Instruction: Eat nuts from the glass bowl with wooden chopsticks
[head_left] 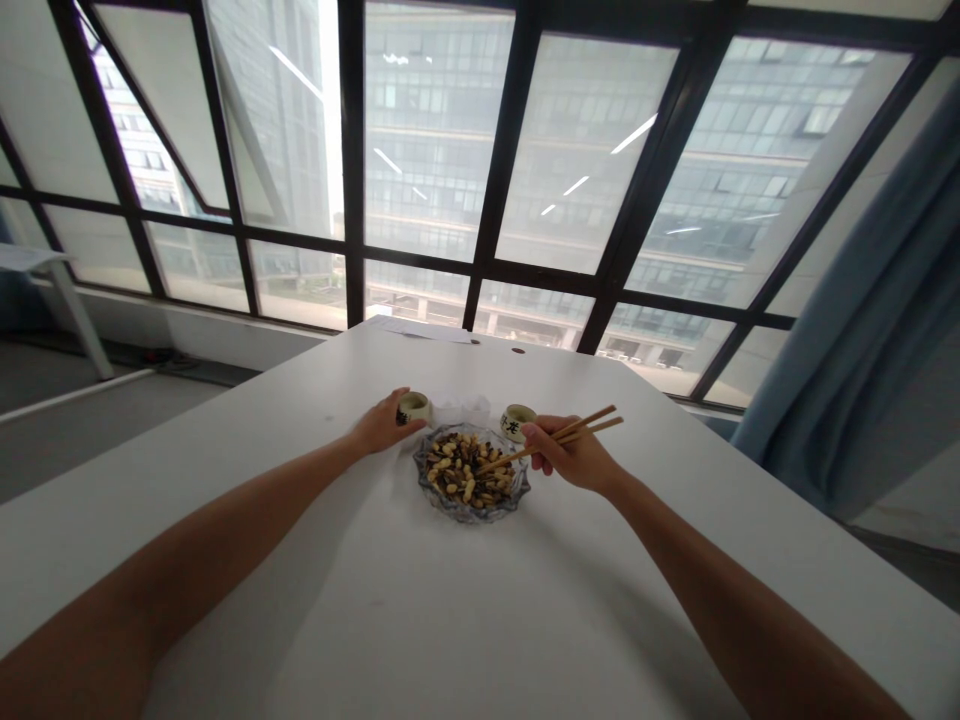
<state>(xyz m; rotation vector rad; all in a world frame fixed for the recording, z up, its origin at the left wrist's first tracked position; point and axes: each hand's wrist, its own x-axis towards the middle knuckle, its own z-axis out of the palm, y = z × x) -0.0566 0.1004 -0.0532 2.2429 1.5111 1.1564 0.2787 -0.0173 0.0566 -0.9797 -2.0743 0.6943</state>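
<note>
Two chopsticks (tips amid peanuts)

Tabletop: plain white. Cup nearer left edge: pale yellow-green, black marking. Cup nearer right edge: same pale yellow-green, black characters. Bowl: clear, greyish. Pieces in it: tan-yellow, mottled among dark brown. Chopsticks: plain light brown. Curtain beyond right edge: dusty blue.

Below the frame's centre, peanuts lie in a bowl on the table; a left cup and right cup stand behind.
</note>
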